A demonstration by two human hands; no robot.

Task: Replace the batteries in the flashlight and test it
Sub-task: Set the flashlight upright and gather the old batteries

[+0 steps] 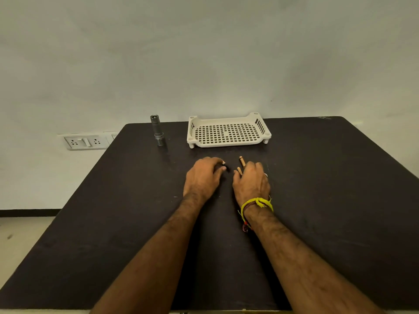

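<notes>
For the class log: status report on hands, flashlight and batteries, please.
Left hand closed on a small dark part. Right hand on tan batteries. Flashlight upright, untouched. Tray empty; nothing in the way.

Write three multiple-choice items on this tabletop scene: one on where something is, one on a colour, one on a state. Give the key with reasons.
1. Where does the flashlight stand?
A. Inside the basket
B. On the table, left of the basket
C. In the right hand

2. What colour is the perforated basket?
A. White
B. Blue
C. Black

3. What is the state of the basket?
A. Holding batteries
B. Turned upside down
C. Nothing in it, right way up

Key:
1 B: the flashlight is upright on the dark table, apart from the basket's left edge.
2 A: its rim and slotted floor are white against the dark tabletop.
3 C: only the perforated floor shows inside; the small tan cylinders, probably batteries, lie at the right hand, while the left hand closes on a small dark piece.
</notes>
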